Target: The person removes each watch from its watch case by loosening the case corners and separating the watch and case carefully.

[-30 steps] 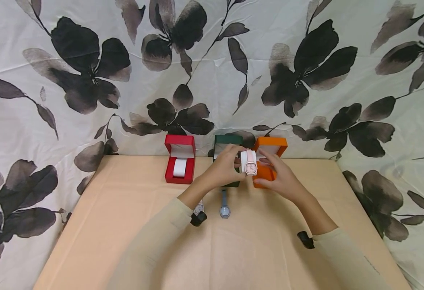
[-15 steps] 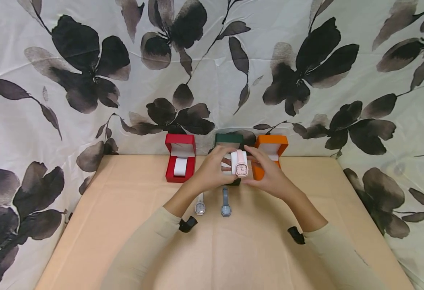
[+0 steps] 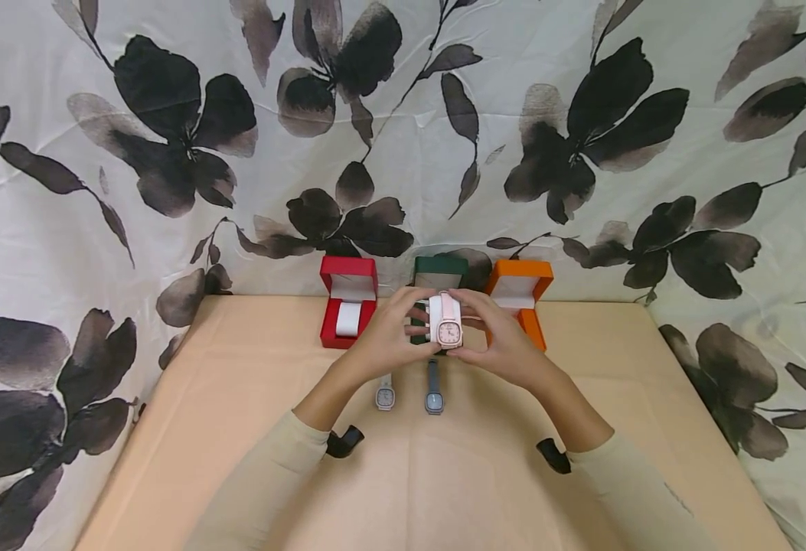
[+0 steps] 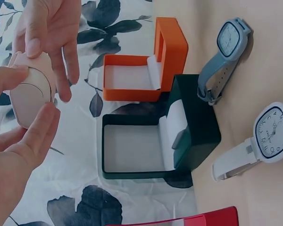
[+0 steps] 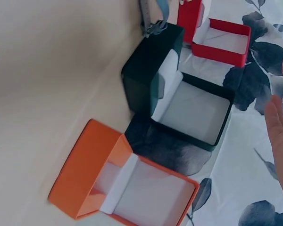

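Note:
A pink watch (image 3: pixel 450 331) is wrapped round a white cushion (image 3: pixel 435 314), held up in front of the green box. My left hand (image 3: pixel 390 333) grips the cushion from the left, its thumb low and fingers spread behind. From the right, my right hand (image 3: pixel 506 344) pinches the watch and cushion between thumb below and index finger above. In the left wrist view, the cushion's pale end (image 4: pixel 30 106) shows between both hands; the dial is turned away. Below the hands, a white watch (image 3: pixel 385 396) and a grey-blue watch (image 3: pixel 434 401) lie on the table.
Three boxes with raised lids stand along the table's back edge: a red box (image 3: pixel 330 334) with a white cushion (image 3: pixel 348 319), a green box (image 4: pixel 198 132) and an orange box (image 3: pixel 532 329). A flowered cloth (image 3: pixel 444 168) hangs behind the table (image 3: pixel 485 474).
Both hands have carried the pink watch and cushion left, from the orange box to the front of the green one. My right hand's fingers have closed in on the watch.

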`<state>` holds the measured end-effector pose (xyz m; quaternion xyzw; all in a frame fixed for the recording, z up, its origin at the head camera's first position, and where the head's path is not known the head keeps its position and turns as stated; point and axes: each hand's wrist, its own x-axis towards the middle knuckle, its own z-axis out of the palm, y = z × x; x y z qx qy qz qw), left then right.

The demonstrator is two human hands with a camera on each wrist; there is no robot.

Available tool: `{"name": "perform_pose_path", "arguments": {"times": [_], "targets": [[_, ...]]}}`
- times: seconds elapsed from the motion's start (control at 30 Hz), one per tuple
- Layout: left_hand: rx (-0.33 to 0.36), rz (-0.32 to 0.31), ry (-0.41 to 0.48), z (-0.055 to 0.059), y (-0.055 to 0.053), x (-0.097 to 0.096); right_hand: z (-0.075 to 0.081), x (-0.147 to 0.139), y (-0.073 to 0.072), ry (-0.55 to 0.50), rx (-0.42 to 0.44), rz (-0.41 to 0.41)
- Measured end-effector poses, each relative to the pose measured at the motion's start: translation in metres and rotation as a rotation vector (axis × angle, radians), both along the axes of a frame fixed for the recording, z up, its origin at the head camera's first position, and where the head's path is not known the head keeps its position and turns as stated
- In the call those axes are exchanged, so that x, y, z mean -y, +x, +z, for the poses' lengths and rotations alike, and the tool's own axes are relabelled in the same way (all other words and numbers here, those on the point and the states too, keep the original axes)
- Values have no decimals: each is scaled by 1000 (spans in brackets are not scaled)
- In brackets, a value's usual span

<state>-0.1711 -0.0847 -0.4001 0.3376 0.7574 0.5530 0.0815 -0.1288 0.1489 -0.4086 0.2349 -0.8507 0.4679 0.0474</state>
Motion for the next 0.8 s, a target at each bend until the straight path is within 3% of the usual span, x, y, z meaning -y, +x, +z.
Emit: {"name": "perform_pose_path", "arguments": {"times": [0.2, 0.53, 0.8], "targets": [[26, 11, 14, -2, 6, 8, 1, 8, 6, -11, 11, -7], [91, -31, 107, -8, 10, 18, -3, 18, 13, -46, 74, -19], [59, -30, 124, -10, 12, 19, -6, 24, 14, -30, 66, -20]]}}
